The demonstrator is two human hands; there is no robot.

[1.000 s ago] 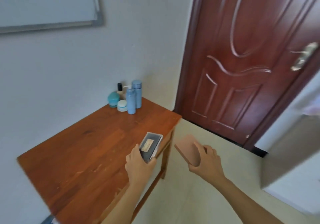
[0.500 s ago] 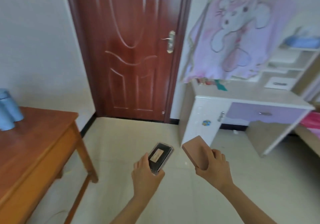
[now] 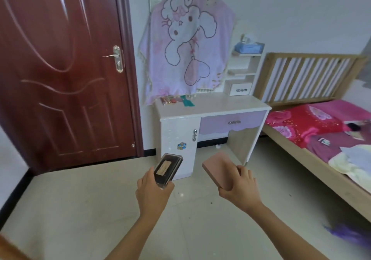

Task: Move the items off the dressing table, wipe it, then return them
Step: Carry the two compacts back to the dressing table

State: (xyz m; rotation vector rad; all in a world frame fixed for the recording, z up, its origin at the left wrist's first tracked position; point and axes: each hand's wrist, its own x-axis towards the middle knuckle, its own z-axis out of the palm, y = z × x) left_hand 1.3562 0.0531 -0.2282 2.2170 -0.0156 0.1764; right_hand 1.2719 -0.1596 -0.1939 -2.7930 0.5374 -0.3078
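A tiled bedroom floor runs up to a white and lilac dressing table [image 3: 212,109] against the far wall. Whatever rises behind its top is hidden under a pink cartoon blanket [image 3: 186,45]. Left of the table stands a dark red door [image 3: 60,69], and right of it a bed [image 3: 321,131], cut off by the frame. At the table's back left edge lie some small items [image 3: 170,99] (too blurred to name). In front of the table, clear of it, the left hand [image 3: 152,191] grips a dark clear-lidded case [image 3: 167,168] and the right hand [image 3: 240,187] pinches a flat pink box [image 3: 217,168] by its near end, the two hands apart
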